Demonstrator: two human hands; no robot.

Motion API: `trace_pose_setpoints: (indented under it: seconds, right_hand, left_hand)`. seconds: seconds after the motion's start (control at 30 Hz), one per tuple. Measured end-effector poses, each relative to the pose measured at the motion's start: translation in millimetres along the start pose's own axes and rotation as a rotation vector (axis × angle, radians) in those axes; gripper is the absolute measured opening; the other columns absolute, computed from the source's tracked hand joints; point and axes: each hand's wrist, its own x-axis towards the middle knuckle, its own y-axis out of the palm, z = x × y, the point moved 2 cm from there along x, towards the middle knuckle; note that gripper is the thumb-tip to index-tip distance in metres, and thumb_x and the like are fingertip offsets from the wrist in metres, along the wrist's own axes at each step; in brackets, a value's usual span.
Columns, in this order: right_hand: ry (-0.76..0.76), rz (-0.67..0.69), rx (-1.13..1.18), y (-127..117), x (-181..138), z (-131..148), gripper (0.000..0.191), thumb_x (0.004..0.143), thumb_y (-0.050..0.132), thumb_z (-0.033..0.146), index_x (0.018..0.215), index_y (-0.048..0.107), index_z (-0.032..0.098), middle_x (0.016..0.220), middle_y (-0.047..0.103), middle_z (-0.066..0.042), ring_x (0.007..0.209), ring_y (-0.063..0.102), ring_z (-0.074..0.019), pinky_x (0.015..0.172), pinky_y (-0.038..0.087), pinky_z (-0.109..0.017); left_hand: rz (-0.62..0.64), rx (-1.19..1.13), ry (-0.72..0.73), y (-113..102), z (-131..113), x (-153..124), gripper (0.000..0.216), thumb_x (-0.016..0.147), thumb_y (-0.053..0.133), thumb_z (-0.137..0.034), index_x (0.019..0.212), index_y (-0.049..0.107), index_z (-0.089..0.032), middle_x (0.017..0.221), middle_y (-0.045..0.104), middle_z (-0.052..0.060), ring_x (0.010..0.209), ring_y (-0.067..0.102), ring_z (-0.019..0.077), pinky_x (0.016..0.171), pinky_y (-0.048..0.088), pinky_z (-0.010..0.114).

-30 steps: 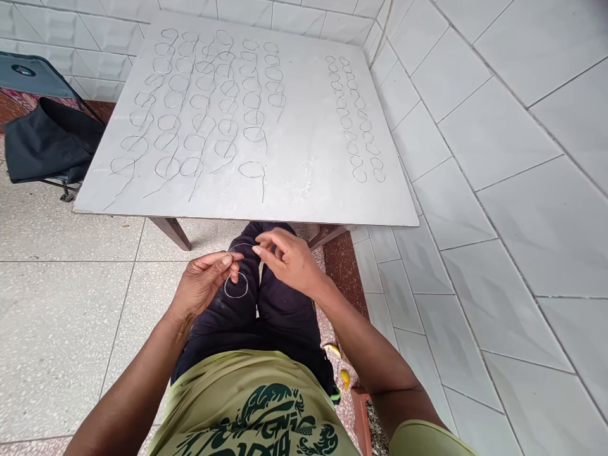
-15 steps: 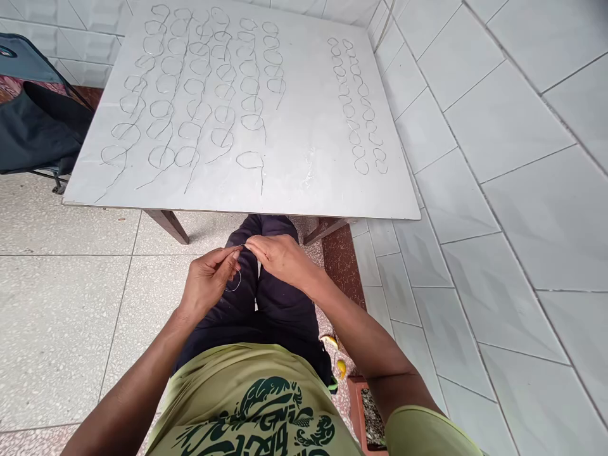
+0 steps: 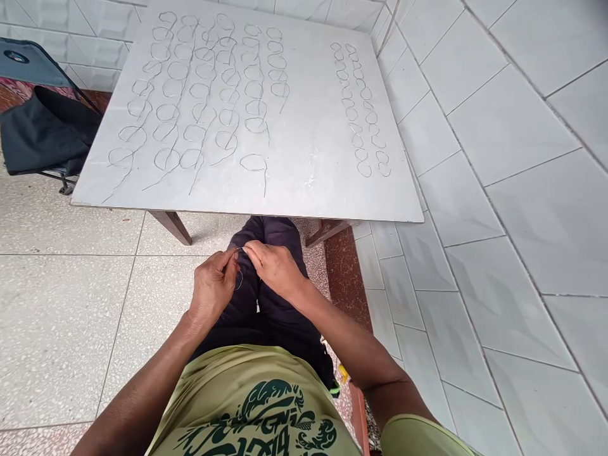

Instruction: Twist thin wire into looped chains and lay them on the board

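My left hand (image 3: 215,284) and my right hand (image 3: 274,266) meet over my lap, just below the table's front edge. Both pinch a thin wire loop (image 3: 239,278), fingertips touching near its top. The loop hangs small between the hands, partly hidden by the left fingers. On the white table (image 3: 304,190) lie several rows of finished wire loops (image 3: 209,95) with tails, and a separate column of smaller loops (image 3: 361,107) on the right.
A white tiled wall (image 3: 498,158) runs along the right side of the table. A dark folding chair with a black cloth (image 3: 45,130) stands at the left. My dark trousers (image 3: 275,304) and green shirt fill the bottom. Speckled floor tiles (image 3: 71,304) lie at the left.
My hands have come together: the right hand closed in on the left and pinched the wire. The loop has shrunk and is more hidden between the fingers.
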Motion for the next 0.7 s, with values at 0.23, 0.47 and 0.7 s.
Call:
trace_pose_setpoints:
  seconds: [0.23, 0.47, 0.7]
  right_hand:
    - [0.132, -0.14, 0.051, 4, -1, 4, 0.03, 0.106, 0.044, 0.033, 0.082, 0.057, 0.02, 0.064, 0.062, 0.0, 0.056, 0.059, -0.0132, 0.057, 0.035, -0.026]
    - [0.215, -0.096, 0.367, -8, -1, -4, 0.028, 0.103, 0.049, 0.033, 0.078, 0.055, 0.022, 0.06, 0.063, 0.003, 0.053, 0.061, -0.0117, 0.059, 0.043, -0.023]
    - [0.307, -0.121, 0.569, -12, -2, -11, 0.026, 0.101, 0.053, 0.035, 0.079, 0.057, 0.021, 0.058, 0.067, 0.003, 0.052, 0.065, -0.0115, 0.059, 0.05, -0.022]
  left_hand:
    - [-0.15, -0.141, -0.118, 5, -4, -1, 0.023, 0.094, 0.063, -0.034, 0.107, 0.079, -0.023, 0.084, 0.071, 0.006, 0.081, 0.063, 0.0228, 0.084, 0.047, 0.033]
    - [-0.042, -0.678, -0.441, 3, 6, 7, 0.051, 0.093, 0.063, -0.054, 0.126, 0.068, -0.016, 0.106, 0.075, 0.012, 0.091, 0.071, 0.0234, 0.079, 0.056, 0.034]
    - [0.362, -0.945, -0.701, 0, 10, 6, 0.048, 0.081, 0.082, -0.044, 0.113, 0.073, -0.01, 0.102, 0.078, 0.017, 0.087, 0.075, 0.0227, 0.079, 0.058, 0.033]
